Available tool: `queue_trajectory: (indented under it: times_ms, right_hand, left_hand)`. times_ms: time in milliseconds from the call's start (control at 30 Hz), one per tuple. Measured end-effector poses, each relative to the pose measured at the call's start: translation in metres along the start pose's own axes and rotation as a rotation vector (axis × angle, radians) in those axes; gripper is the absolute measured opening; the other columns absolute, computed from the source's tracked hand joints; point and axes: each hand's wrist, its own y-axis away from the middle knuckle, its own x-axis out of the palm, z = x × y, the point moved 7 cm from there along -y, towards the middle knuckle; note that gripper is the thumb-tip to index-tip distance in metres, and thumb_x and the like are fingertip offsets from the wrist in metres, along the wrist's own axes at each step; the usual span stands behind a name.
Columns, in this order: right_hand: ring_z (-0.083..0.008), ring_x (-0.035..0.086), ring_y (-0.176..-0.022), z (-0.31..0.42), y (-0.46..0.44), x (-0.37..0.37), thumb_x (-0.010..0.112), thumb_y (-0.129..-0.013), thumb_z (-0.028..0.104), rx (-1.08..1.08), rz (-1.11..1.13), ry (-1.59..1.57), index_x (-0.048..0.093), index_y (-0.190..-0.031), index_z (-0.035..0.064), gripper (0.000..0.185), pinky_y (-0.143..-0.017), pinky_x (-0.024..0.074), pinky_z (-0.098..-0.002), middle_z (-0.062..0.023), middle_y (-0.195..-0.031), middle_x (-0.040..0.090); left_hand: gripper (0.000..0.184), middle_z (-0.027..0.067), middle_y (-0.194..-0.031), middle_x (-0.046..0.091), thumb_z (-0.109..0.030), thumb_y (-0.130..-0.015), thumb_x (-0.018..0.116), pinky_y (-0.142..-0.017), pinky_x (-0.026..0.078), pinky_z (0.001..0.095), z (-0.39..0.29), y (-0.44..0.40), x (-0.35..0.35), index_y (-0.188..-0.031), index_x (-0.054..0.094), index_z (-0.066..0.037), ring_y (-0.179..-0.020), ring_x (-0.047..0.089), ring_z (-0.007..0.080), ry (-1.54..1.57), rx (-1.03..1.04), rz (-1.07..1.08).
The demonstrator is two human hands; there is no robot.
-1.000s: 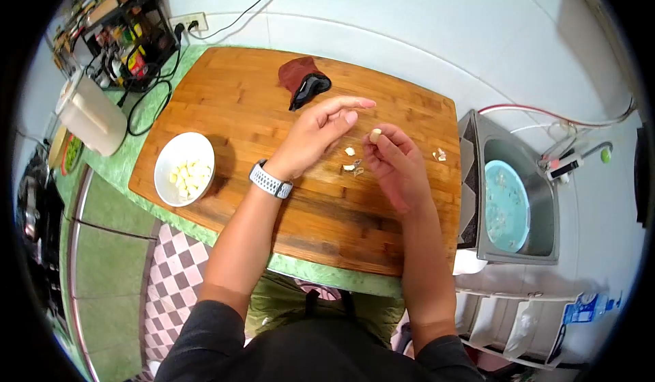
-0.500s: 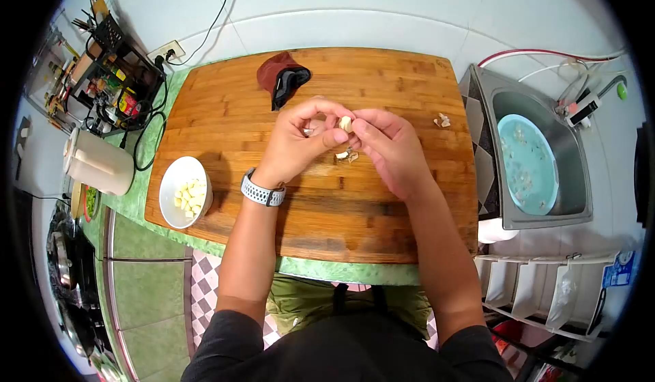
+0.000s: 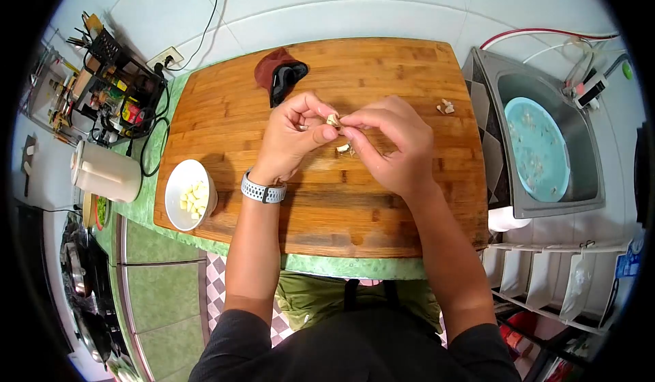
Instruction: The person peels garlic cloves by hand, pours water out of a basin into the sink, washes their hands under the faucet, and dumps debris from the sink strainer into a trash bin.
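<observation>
Pinching a garlic clove (image 3: 333, 120) just above the middle of the frame, the left hand (image 3: 290, 136) grips it while the right hand (image 3: 401, 142) nips its edge. I'd guess it's light and firm (maybe slippery), so its fat sides seem best to hold.

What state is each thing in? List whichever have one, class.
Small pale garlic clove: held at fingertips
Left hand: pinching the clove
Right hand: fingertips at the clove
Round white bowl: partly filled with pale peeled pieces
Round light-blue basin: holding loose bits
Black plug: plugged in
</observation>
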Motion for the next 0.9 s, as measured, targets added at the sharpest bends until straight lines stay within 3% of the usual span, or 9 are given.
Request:
queue_trajectory:
  times_ms: [100,167,900]
  right_hand:
    - [-0.0236,0.062,-0.070,0.0004,0.0009,0.0000,0.079,-0.071,-0.002,-0.055,0.011,0.055,0.070,-0.084,0.0068,0.018,-0.062,0.0487,-0.0327,-0.0059,-0.078,0.066]
    - [-0.0240,0.061,-0.069,0.0004,0.0018,0.0002,0.078,-0.071,-0.002,-0.073,0.018,0.077,0.069,-0.083,0.0068,0.018,-0.061,0.0484,-0.0329,-0.0061,-0.078,0.066]
    - [-0.0241,0.059,-0.068,0.0045,0.0022,-0.0004,0.076,-0.066,-0.004,-0.129,0.021,0.147,0.062,-0.077,0.0070,0.021,-0.059,0.0485,-0.0332,-0.0056,-0.074,0.059]
  left_hand:
    - [0.033,-0.0017,-0.093,0.066,-0.023,-0.080,0.086,-0.060,0.037,0.0164,0.0039,-0.0011,-0.0020,-0.097,0.061,-0.008,-0.073,0.052,0.0013,0.010,0.007,0.003]
    - [0.026,0.0050,-0.097,0.069,-0.008,-0.083,0.082,-0.079,0.055,0.0239,0.0031,-0.0009,-0.0010,-0.097,0.061,-0.004,-0.086,0.066,0.0091,0.059,-0.001,0.057]
    - [0.020,0.0057,-0.100,0.070,-0.005,-0.086,0.078,-0.080,0.056,0.0263,0.0094,-0.0007,-0.0053,-0.098,0.062,-0.003,-0.088,0.065,0.0091,-0.033,-0.022,0.046]
